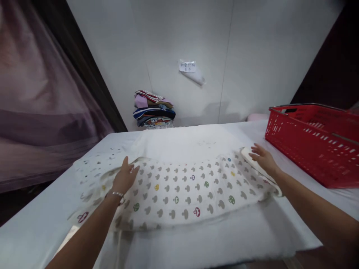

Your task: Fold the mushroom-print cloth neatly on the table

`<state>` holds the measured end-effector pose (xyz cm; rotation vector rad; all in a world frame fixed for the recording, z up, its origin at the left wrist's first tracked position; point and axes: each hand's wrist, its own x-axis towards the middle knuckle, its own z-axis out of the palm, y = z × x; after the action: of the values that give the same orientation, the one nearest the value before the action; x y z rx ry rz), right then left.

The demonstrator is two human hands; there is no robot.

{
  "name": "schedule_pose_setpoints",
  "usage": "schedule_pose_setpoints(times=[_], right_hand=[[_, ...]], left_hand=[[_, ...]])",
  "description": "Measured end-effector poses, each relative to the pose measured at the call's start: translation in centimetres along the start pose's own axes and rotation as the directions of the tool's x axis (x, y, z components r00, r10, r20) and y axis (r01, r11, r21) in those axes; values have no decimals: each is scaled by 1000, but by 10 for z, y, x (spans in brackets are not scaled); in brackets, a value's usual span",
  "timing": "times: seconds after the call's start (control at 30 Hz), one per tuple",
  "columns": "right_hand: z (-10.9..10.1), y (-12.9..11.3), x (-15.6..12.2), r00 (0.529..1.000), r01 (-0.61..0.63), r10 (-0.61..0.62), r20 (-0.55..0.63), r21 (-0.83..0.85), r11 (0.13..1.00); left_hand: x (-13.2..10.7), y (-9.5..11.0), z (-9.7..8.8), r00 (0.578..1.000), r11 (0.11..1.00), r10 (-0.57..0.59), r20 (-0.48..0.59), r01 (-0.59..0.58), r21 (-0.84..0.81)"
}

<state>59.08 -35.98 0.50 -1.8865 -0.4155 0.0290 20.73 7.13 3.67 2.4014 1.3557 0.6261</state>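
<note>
A white mushroom-print cloth [182, 190], mostly grey with a few coloured mushrooms, stretches across the table between my hands. Over its left part is my left hand [125, 177], fingers apart and a bracelet at the wrist. My right hand [263, 158] is at the cloth's right end, fingers spread beside a plain white folded edge [256, 164]. Whether either palm presses on the fabric I cannot tell. Beyond the cloth lies plain white fabric [185, 144], and to the left a piece with small dark specks [97, 164].
A red plastic basket [305, 145] stands at the table's right side. Folded clothes [154, 112] are stacked at the back against the wall. A paper label [187, 67] hangs on the wall, and a pinkish curtain [42, 104] hangs at left.
</note>
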Motion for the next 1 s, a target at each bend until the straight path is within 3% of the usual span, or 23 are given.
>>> schedule_pose_setpoints(times=[0.1, 0.17, 0.27, 0.3, 0.37, 0.43, 0.53, 0.67, 0.73, 0.83, 1.0], right_hand=[[-13, 18, -44, 980, 74, -36, 197, -194, 978], [-25, 31, -81, 927, 207, -94, 363, -288, 935], [-44, 45, -124, 799, 532, -295, 523, -388, 752], [-51, 48, -132, 754, 613, -345, 559, -409, 676], [-63, 53, -138, 695, 703, -398, 599, -448, 553], [-74, 58, -134, 686, 725, -427, 589, -508, 465], [-86, 72, -118, 726, 681, -467, 506, -626, 381], [-99, 90, -97, 807, 539, -476, 349, -763, 355], [-107, 95, -90, 837, 491, -449, 314, -794, 360], [-125, 95, -86, 847, 473, -435, 306, -807, 354], [-169, 101, -99, 773, 538, -561, 296, -774, 334]], left_hand=[[-52, -6, 1, 971, 976, 207, 121, -213, 41], [-91, -20, 7, 884, 890, 444, 146, -454, 36], [-137, -47, 19, 677, 676, 713, 184, -733, 74], [-146, -54, 21, 633, 627, 753, 182, -773, 95], [-157, -64, 23, 601, 584, 777, 184, -799, 145], [-159, -68, 20, 623, 591, 754, 207, -781, 201], [-153, -65, 13, 689, 631, 674, 266, -725, 276], [-140, -55, 5, 819, 726, 513, 258, -574, 379], [-135, -50, -1, 861, 766, 445, 248, -509, 392], [-136, -41, -15, 887, 814, 370, 275, -452, 365], [-157, -35, -34, 888, 832, 384, 252, -451, 321]])
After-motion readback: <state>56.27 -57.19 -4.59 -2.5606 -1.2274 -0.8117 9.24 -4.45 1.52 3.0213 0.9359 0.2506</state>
